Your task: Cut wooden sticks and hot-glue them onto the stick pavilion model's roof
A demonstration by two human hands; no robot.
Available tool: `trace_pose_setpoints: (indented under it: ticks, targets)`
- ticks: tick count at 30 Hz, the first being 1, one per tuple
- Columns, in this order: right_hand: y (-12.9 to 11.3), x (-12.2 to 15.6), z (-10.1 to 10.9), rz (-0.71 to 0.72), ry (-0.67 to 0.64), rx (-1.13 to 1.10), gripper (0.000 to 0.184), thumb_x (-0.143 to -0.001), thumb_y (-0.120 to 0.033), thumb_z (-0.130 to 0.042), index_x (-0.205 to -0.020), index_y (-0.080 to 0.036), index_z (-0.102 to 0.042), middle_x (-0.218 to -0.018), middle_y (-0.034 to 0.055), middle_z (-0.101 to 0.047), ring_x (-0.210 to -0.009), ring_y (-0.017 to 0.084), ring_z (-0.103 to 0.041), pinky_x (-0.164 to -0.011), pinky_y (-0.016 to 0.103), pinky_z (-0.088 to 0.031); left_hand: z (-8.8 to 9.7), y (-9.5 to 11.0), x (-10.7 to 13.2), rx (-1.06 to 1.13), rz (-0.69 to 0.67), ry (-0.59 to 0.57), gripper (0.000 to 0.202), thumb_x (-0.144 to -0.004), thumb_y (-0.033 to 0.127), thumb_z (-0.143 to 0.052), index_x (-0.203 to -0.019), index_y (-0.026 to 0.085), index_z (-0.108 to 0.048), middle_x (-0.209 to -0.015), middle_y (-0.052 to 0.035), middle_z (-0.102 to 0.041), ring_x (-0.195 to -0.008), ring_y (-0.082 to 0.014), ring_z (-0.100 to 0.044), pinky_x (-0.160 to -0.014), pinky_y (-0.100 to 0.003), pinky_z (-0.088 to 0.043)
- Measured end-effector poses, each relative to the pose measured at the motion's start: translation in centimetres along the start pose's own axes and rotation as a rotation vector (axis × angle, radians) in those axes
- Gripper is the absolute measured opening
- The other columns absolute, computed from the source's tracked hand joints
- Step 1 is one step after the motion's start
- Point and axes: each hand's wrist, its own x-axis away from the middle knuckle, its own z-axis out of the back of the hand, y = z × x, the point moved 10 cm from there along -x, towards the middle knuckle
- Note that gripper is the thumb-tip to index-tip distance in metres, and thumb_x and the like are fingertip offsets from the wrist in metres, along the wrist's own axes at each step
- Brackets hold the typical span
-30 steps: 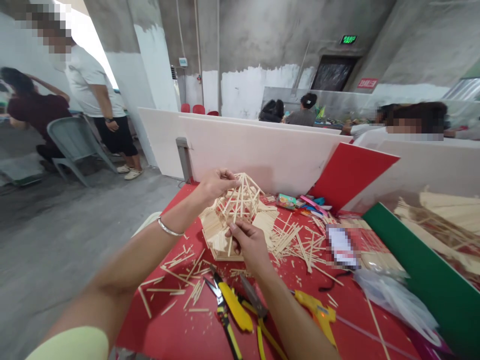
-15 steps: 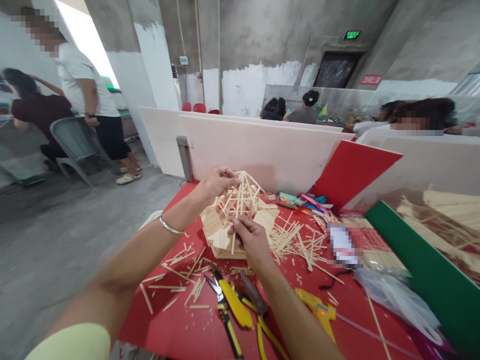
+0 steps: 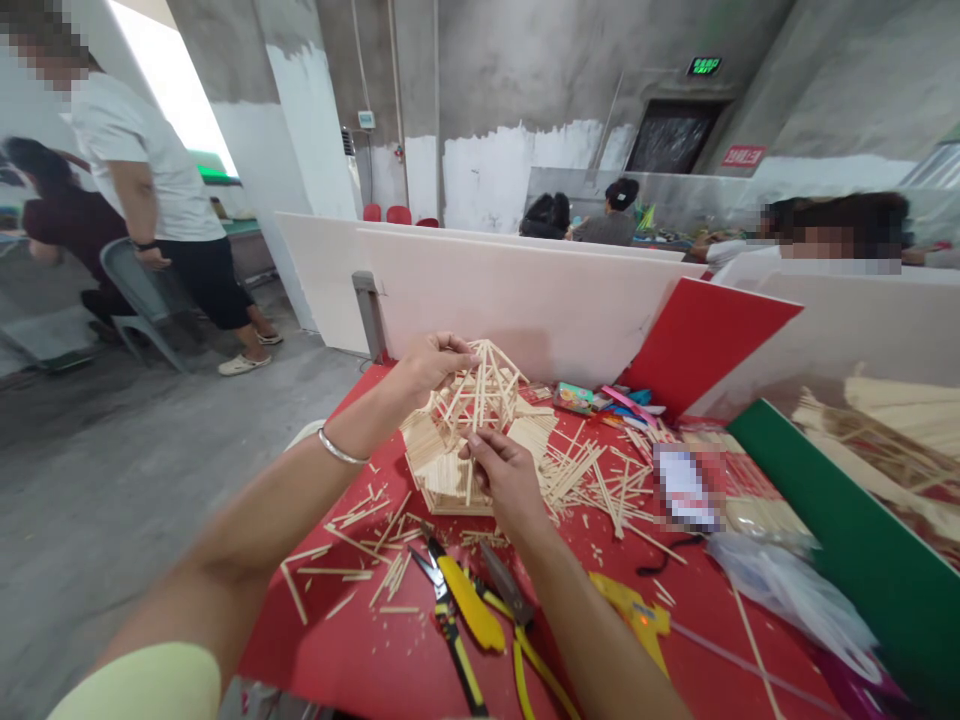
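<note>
A model built of thin wooden sticks [image 3: 457,440] stands on the red table [image 3: 360,640], with a flat base and an open frame on top. My left hand [image 3: 429,366] is closed on the frame's upper left side. My right hand [image 3: 504,474] pinches a single wooden stick [image 3: 469,480] that stands against the model's front. A silver bracelet [image 3: 336,452] is on my left wrist.
Loose sticks and offcuts [image 3: 600,480] litter the table. Yellow-handled pliers and cutters [image 3: 480,620] lie near the front edge, a yellow glue gun [image 3: 634,620] to their right. White, red and green boards [image 3: 705,340] wall the table. A person in a white shirt [image 3: 142,190] walks at left.
My right hand has raised the stick a little closer to the frame. The person in the white shirt has walked further left. My left hand keeps its hold.
</note>
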Motion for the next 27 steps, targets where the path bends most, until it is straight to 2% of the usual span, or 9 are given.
trace_pose_setpoints:
  ticks: [6, 19, 27]
  targets:
    - [0.08, -0.16, -0.09, -0.005, -0.024, -0.012, 0.028, -0.074, -0.044, -0.074, -0.083, -0.017, -0.069, -0.072, -0.0016, -0.067, -0.043, 0.002, -0.041, -0.039, 0.019, -0.022, 0.09, -0.03, 0.06, -0.021, 0.007, 0.011, 0.024, -0.066, 0.02, -0.083, -0.073, 0.015, -0.061, -0.053, 0.0057, -0.053, -0.035, -0.0015, -0.036, -0.037, -0.021, -0.02]
    - [0.23, -0.08, -0.05, -0.029, -0.028, -0.047, 0.032, -0.071, -0.045, -0.076, -0.086, -0.017, -0.071, -0.071, -0.0022, -0.066, -0.043, 0.002, -0.04, -0.039, 0.018, -0.022, 0.21, -0.11, 0.26, -0.033, 0.009, 0.027, 0.025, -0.066, 0.021, -0.084, -0.074, 0.016, -0.061, -0.054, 0.006, -0.052, -0.036, -0.0016, -0.035, -0.037, -0.021, -0.019]
    - [0.41, -0.25, -0.19, -0.013, -0.051, -0.027, 0.031, -0.075, -0.047, -0.074, -0.087, -0.018, -0.072, -0.073, -0.0022, -0.066, -0.043, 0.002, -0.042, -0.038, 0.018, -0.024, 0.06, -0.12, 0.35, -0.003, 0.013, 0.015, 0.026, -0.063, 0.02, -0.085, -0.074, 0.015, -0.061, -0.058, 0.0048, -0.057, -0.038, -0.0014, -0.038, -0.038, -0.021, -0.024]
